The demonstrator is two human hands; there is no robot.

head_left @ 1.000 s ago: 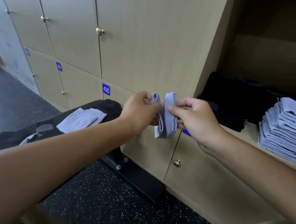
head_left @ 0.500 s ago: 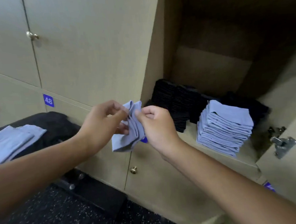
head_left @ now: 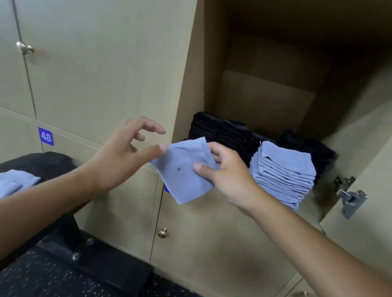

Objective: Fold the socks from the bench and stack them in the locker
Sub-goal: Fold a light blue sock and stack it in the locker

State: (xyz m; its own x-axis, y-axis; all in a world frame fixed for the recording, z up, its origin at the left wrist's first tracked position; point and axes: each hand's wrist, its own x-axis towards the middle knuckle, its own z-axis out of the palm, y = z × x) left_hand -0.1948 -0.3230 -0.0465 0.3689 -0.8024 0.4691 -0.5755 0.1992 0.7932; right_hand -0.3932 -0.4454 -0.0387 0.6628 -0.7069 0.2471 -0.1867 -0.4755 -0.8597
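Observation:
A folded light blue sock (head_left: 182,170) hangs in the air in front of the open locker (head_left: 268,97). My right hand (head_left: 224,172) pinches its right edge between thumb and fingers. My left hand (head_left: 123,155) is spread just left of the sock, its thumb tip touching the upper left corner. Inside the locker stands a stack of folded light blue socks (head_left: 285,174), with stacks of black socks (head_left: 221,132) behind and beside it. More light blue socks (head_left: 5,185) lie on the black bench (head_left: 45,161) at the left.
Closed locker doors with brass knobs fill the wall; one carries a blue 48 label (head_left: 46,136). The open locker's door (head_left: 380,205) with its metal hinge (head_left: 351,200) stands at the right. Dark speckled floor (head_left: 49,286) lies below.
The view has swung right toward the open locker. My left hand has let go of the sock and opened; the sock now hangs flat from my right hand, closer to the blue stack.

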